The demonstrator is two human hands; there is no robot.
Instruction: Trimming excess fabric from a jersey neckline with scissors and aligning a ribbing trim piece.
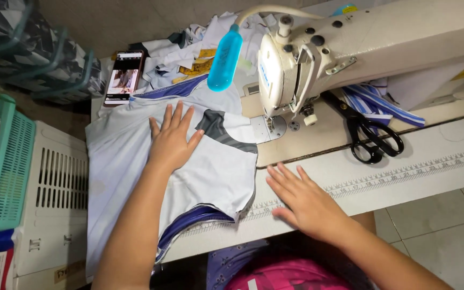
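- Pale grey garment piece (135, 161) lies spread over the left end of the sewing table (430, 161), its blue-trimmed hem hanging off the near edge, just left of the needle.
- Best handled, I'd say, with even flat pressure so the layers don't creep.
- Left hand (172, 140) lies flat on the cloth, fingers spread wide, holding nothing.
- Right hand (304, 201) rests open, palm down, on the bare table by the printed ruler, just beside the fabric edge.
- Black scissors (369, 137) sit beyond, under the sewing machine (361, 48).
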